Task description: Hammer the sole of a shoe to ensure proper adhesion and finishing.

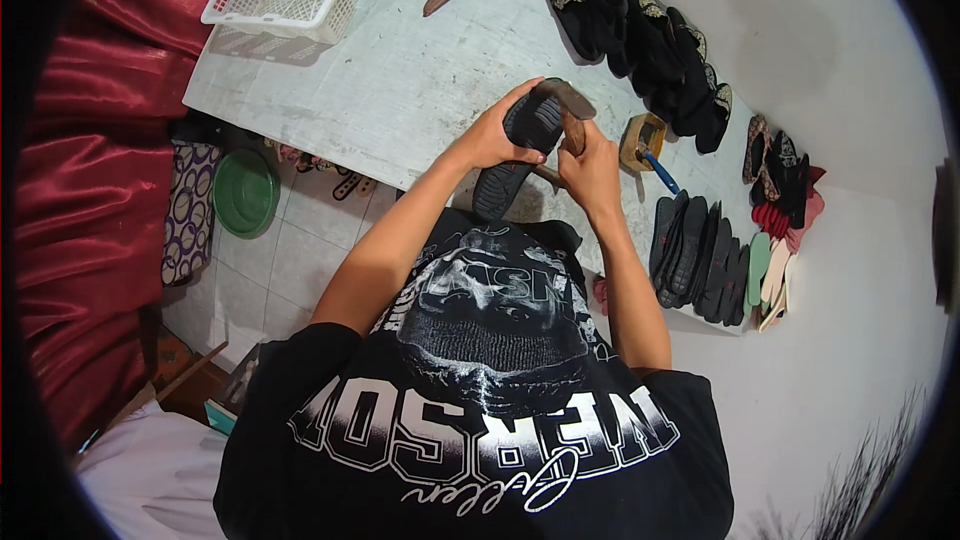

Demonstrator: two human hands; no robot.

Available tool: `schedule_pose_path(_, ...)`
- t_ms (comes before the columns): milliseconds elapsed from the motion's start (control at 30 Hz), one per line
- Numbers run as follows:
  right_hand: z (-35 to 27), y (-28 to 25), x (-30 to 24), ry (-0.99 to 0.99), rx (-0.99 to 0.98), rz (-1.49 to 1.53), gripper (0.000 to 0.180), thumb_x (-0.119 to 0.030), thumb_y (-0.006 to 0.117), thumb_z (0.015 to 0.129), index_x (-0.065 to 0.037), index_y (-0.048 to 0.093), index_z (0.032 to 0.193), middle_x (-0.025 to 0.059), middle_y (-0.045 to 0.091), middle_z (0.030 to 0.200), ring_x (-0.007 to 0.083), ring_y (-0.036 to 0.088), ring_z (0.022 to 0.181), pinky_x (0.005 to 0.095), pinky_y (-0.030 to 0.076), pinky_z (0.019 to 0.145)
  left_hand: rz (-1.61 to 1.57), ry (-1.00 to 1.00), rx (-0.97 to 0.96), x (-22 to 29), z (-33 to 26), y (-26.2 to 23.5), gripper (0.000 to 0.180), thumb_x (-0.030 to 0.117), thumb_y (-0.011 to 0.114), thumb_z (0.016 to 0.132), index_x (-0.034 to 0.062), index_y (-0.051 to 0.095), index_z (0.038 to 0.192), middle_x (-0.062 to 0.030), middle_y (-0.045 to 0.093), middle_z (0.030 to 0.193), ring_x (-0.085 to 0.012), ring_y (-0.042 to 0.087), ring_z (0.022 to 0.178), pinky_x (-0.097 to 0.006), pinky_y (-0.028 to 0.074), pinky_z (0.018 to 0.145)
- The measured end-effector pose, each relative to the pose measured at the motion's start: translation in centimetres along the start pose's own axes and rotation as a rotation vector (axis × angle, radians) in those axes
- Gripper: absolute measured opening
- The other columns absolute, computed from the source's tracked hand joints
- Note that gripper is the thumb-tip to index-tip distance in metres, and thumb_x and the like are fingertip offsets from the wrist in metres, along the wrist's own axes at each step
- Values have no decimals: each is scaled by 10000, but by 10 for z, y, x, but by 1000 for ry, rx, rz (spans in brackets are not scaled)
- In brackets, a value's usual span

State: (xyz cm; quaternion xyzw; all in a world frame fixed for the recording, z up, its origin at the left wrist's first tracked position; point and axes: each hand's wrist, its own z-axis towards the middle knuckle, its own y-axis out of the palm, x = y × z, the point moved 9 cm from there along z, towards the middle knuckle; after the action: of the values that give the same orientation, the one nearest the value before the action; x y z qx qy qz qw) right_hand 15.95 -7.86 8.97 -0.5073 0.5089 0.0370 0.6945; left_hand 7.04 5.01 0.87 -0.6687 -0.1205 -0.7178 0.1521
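The left hand [490, 136] is curled round the black shoe [500, 188], thumb across its middle, its forearm angling in from the lower left. The right hand [593, 172], elbow bent, is closed in a fist on the wooden handle of the hammer [567, 98], whose head overlaps the shoe's far end; whether they touch, I cannot tell. Most of the left fingers are hidden behind the shoe, and the fist covers much of the handle. The shoe is tilted above the counter's [375, 70] near edge, its dark underside showing ridges toward both ends. Right of the fist sits a dish [634, 154] with a blue-handled brush [660, 173]; dark soles [690, 250] stand packed at the counter's near right corner. More shoes [650, 40] line the wall-side edge. A white basket [333, 24], cut off above, stands by the left edge.
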Motion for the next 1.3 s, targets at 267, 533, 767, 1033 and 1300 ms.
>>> schedule_pose_path(267, -10, 12, -4, -18, -97, -122, 263, -38, 687, 805, -39, 608, 1056, 288, 682, 795, 529, 671, 833, 579, 513, 718, -4, -21, 9, -1, -1, 4, 1205, 71, 1003, 634, 175, 367, 1652, -124, 625, 1462, -247, 599, 1320, -403, 488, 1124)
schedule_pose_path(533, -20, 21, -11, -68, -191, -237, 244, -61, 684, 826, -59, 578, 1047, 274, 698, 816, 524, 676, 831, 599, 515, 723, 14, 69, 3, 2, -2, 5, 1217, 70, 996, 674, 225, 319, 1674, -117, 665, 1402, -235, 637, 1247, -409, 525, 1094)
schedule_pose_path(767, -17, 21, -10, -106, -227, -272, 245, -49, 674, 827, -54, 566, 1046, 277, 674, 786, 521, 668, 800, 573, 509, 685, -20, 13, -11, -4, 0, 7, 1229, -16, 970, 653, 188, 316, 1673, -104, 553, 1542, -238, 573, 1341, -407, 477, 1165)
schedule_pose_path(1033, -18, 23, -10, -153, -300, -327, 267, -81, 690, 832, -61, 543, 1055, 257, 686, 768, 511, 678, 782, 601, 513, 686, -197, -36, -23, -18, -1, 10, 1215, -59, 951, 672, 190, 313, 1676, -99, 648, 1447, -204, 627, 1253, -394, 505, 1124)
schedule_pose_path(1300, -20, 22, -5, -190, -306, -295, 295, -83, 701, 807, -80, 535, 1051, 240, 669, 733, 498, 674, 758, 590, 517, 674, 37, 70, 24, -9, 0, 4, 1192, 18, 954, 687, 205, 314, 1675, -126, 661, 1432, -228, 653, 1248, -391, 512, 1101)
